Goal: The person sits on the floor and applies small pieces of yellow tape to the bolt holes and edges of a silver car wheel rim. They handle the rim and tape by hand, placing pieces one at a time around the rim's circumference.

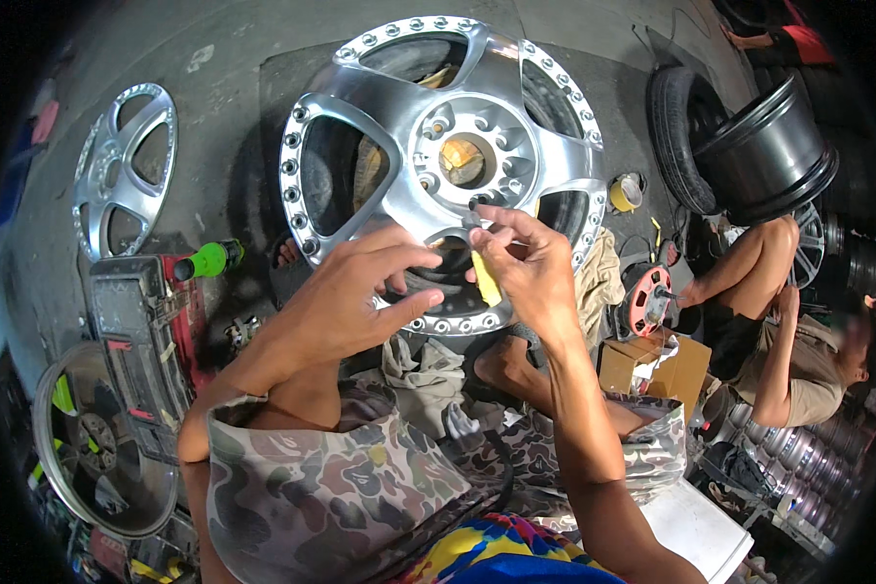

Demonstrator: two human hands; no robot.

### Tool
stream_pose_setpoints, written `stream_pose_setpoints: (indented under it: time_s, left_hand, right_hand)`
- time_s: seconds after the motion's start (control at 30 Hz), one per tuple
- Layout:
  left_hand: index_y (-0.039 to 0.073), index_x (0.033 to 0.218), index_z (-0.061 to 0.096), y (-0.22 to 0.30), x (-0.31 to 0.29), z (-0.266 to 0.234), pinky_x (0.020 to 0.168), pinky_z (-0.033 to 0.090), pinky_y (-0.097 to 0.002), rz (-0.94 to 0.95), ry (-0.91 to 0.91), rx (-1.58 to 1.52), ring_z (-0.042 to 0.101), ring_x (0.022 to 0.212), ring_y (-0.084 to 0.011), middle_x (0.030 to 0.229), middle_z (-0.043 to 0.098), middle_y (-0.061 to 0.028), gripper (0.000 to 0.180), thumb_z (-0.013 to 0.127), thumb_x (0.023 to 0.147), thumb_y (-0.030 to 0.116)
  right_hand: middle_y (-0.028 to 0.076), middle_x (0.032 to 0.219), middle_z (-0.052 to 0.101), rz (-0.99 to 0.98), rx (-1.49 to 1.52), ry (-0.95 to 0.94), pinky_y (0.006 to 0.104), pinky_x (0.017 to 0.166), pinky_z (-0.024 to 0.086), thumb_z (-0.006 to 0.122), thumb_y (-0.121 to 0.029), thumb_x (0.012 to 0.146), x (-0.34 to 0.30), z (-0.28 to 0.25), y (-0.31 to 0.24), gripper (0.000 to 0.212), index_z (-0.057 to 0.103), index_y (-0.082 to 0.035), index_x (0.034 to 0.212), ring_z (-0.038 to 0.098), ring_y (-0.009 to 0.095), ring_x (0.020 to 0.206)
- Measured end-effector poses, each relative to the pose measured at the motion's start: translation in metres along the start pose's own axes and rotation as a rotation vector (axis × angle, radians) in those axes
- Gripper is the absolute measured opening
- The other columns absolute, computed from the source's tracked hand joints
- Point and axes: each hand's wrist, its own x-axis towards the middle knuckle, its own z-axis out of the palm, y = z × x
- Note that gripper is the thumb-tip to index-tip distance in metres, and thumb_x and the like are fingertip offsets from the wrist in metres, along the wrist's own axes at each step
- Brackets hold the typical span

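A polished silver wheel face point(501, 83) with a ring of bolt holes round its rim lies in front of me. My right hand point(530, 258) is over its near side, thumb and fingers pinched on a thin yellow strip point(486, 280) that hangs below the fingers. A small grey, dark-tipped piece point(472, 216) shows at the same fingertips; its kind is unclear. My left hand point(360, 282) hovers over the wheel's near left, holding nothing, with thumb and fingers apart. Crumpled yellow-brown material point(461, 158) shows through the wheel's centre hole.
Another silver wheel face point(131, 165) lies left, beyond a toolbox point(136, 341) and a green bottle point(209, 260). At right are a yellow tape roll point(628, 193), a tyre point(681, 136), a dark wheel barrel point(769, 146), a cardboard box point(686, 370) and a seated person point(788, 360).
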Motion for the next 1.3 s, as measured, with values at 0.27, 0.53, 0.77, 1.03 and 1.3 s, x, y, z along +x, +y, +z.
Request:
stream_pose_setpoints:
  time_s: [0.27,0.53,0.77,1.03,1.3]
  left_hand:
    - [0.002,0.121,0.079,0.000,0.000,0.000,0.076,0.060,-0.0309,-0.012,-0.106,-0.073,0.075,0.087,-0.0166,0.146,0.072,-0.0124,0.029,0.088,0.097,0.016]
    - [-0.002,0.100,0.072,0.005,-0.005,-0.014,0.070,0.062,-0.0319,-0.087,-0.026,-0.117,0.077,0.081,-0.0181,0.150,0.069,-0.0131,0.022,0.088,0.095,0.013]
    - [-0.002,0.098,0.071,0.000,-0.006,-0.032,0.068,0.058,-0.0299,-0.084,0.025,-0.061,0.072,0.078,-0.0134,0.150,0.069,-0.0110,0.023,0.089,0.095,0.012]
    - [-0.001,0.114,0.075,-0.020,-0.008,-0.028,0.070,0.055,-0.0243,-0.086,0.318,-0.333,0.070,0.083,-0.0065,0.119,0.076,-0.0059,0.023,0.086,0.102,0.016]
    - [-0.003,0.112,0.080,-0.007,-0.019,-0.040,0.069,0.054,-0.0236,-0.336,0.046,-0.651,0.068,0.077,-0.0052,0.088,0.074,-0.0003,0.027,0.086,0.105,0.022]
  right_hand:
    - [0.007,0.080,0.078,0.025,-0.007,0.056,0.0265,0.065,0.058,0.080,-0.009,0.106,-0.003,0.008,0.006,0.034,0.073,0.011,0.134,0.076,0.011,0.072]
    - [0.006,0.078,0.077,-0.039,0.162,0.167,0.0256,0.060,0.054,0.081,-0.012,0.106,0.009,0.058,0.007,0.032,0.073,0.009,0.129,0.068,0.008,0.066]
    - [0.006,0.078,0.075,-0.044,0.273,0.205,0.0271,0.054,0.055,0.079,-0.012,0.107,0.021,0.084,-0.002,0.032,0.069,0.010,0.128,0.071,0.009,0.063]
    - [0.005,0.091,0.075,-0.164,0.320,0.094,0.0262,0.067,0.060,0.075,-0.010,0.111,0.015,0.073,-0.021,0.034,0.065,0.007,0.139,0.078,0.014,0.079]
    - [-0.004,0.090,0.071,-0.210,0.215,-0.095,0.0202,0.066,0.050,0.075,-0.001,0.108,-0.041,0.069,-0.022,0.032,0.070,0.000,0.140,0.065,0.001,0.079]
